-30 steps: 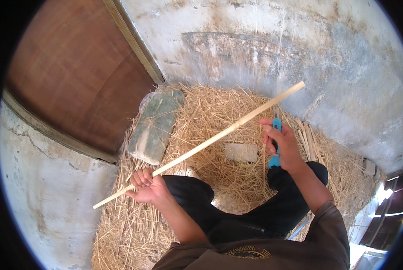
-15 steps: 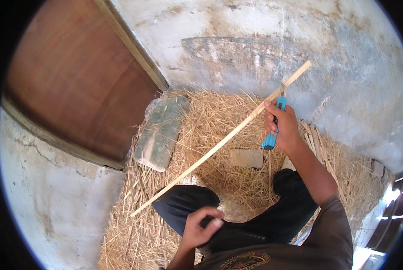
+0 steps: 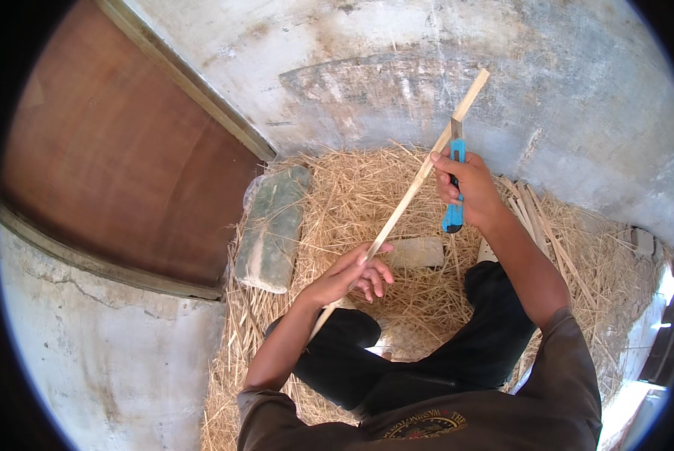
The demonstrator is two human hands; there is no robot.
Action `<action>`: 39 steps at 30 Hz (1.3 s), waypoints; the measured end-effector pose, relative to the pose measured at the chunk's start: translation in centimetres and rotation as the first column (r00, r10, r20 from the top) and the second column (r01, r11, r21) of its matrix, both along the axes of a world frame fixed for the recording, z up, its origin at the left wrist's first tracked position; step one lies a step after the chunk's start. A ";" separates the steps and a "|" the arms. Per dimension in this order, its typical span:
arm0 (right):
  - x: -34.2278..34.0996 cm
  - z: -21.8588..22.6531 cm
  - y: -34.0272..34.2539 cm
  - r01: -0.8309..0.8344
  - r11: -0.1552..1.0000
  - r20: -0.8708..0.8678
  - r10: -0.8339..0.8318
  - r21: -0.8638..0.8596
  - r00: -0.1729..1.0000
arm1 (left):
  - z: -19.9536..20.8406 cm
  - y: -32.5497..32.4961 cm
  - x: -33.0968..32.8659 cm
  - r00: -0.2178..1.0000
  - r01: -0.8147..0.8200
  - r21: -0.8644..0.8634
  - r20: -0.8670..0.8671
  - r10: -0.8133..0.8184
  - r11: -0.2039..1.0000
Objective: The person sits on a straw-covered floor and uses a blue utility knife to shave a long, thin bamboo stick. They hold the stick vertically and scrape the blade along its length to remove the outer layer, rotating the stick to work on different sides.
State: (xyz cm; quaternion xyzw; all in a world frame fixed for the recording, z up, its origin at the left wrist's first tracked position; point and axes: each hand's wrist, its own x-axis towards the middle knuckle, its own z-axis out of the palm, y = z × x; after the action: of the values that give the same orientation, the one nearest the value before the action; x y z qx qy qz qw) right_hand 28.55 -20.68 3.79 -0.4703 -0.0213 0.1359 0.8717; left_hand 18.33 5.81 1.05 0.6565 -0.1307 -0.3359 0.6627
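A long, pale wooden strip (image 3: pixel 404 203) slants from over my left thigh up toward the wall. My right hand (image 3: pixel 468 184) is closed on a blue utility knife (image 3: pixel 452 214) and pinches the strip between thumb and fingers. The knife's blade lies against the strip near its upper end. Lower down, my left hand (image 3: pixel 348 276) reaches across the strip with its fingers spread, the thumb at the strip. It covers part of the strip, so I cannot tell how firmly it touches.
Straw (image 3: pixel 352 195) covers the ground around my legs. A greenish stone slab (image 3: pixel 273 229) lies left, near a brown panel (image 3: pixel 126 165). A pale brick (image 3: pixel 416 252) sits between my knees, and more strips (image 3: pixel 536 218) lie at right, by the stained wall (image 3: pixel 397 90).
My left hand has risen from my lap to the strip, its fingers opening out. The strip and knife have swung to a steeper slant in my right hand.
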 end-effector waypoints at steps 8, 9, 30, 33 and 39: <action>-0.1 -1.6 -0.4 -0.140 0.967 0.050 0.154 -0.211 0.987 | 0.5 -6.8 3.8 0.946 -0.187 -0.277 -0.309 0.097 0.942; 0.0 -1.7 -0.2 -0.154 0.960 0.075 0.176 -0.234 0.982 | 0.4 -7.1 3.7 0.942 -0.218 -0.273 -0.311 0.129 0.937; 0.6 -1.7 3.6 0.457 0.339 0.567 0.416 -0.822 0.711 | 1.0 -4.0 3.3 0.801 -0.559 -0.152 -0.354 0.483 0.815; 0.8 -2.5 3.7 0.591 0.271 0.643 0.450 -0.760 0.620 | 1.3 -4.2 3.3 0.823 -0.545 -0.104 -0.254 0.508 0.832; 0.7 -2.6 3.2 0.691 0.247 0.694 0.519 -0.680 0.498 | 1.7 -3.7 3.1 0.900 -0.436 0.067 0.069 0.431 0.898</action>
State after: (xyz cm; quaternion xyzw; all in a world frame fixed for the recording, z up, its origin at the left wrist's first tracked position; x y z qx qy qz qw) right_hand 29.21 -17.47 1.17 -0.8893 -0.3297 -0.1976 0.2477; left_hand 21.47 2.15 2.71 0.7040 0.0151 -0.1677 0.6900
